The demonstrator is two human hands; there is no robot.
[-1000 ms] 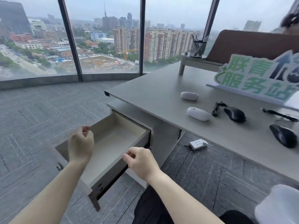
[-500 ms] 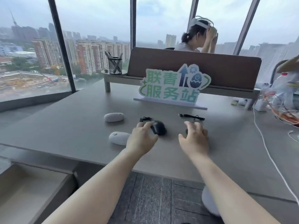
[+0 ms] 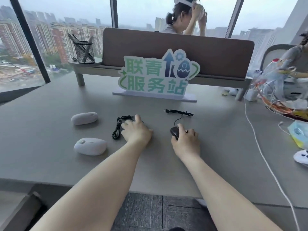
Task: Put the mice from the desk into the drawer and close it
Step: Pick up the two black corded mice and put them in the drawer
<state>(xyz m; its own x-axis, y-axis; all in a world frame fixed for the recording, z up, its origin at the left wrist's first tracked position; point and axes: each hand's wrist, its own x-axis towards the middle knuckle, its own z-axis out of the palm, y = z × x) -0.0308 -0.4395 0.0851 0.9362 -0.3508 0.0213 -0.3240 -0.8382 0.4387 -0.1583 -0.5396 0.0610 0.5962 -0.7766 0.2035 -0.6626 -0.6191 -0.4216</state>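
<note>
Grey desk (image 3: pixel 50 164) — city-view windows (image 3: pixel 66 22).

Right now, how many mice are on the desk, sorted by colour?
White mice: 2, the far one and the near one.
Black mice: 2, one under the left hand, one under the right hand.
Total: 4.

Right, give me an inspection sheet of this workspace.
Surface: grey desk, mostly bare near the front.
Job's things: two white mice at left; black mouse under the right hand; another hidden under the left hand.
Clutter: green sign, mesh pen holder, bagged wires.
Grippers: both hands down on mice.
Cables: coiled black cable, black USB lead, white cable.
Surroundings: windows, two people beyond.
</note>
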